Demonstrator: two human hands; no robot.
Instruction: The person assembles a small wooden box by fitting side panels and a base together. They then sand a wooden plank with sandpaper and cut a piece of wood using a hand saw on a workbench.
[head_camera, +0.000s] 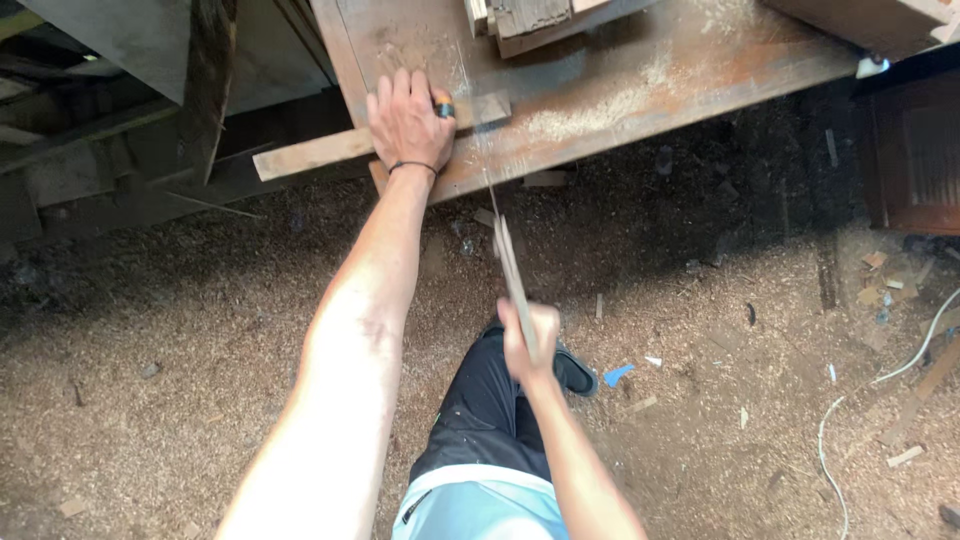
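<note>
Seemingly, right hand (528, 345) around saw (512, 270).

Rough wooden strip (330, 150) on a rusty, matt metal bench (640, 80); sawdust-covered floor (200, 330).

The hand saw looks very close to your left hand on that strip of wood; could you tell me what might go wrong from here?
The hand saw cuts right beside the left hand pinning the wood strip, so a slip could reach the fingers. The strip overhangs the bench unclamped and may shift. The sawdust-covered floor could be slippery underfoot.
</note>
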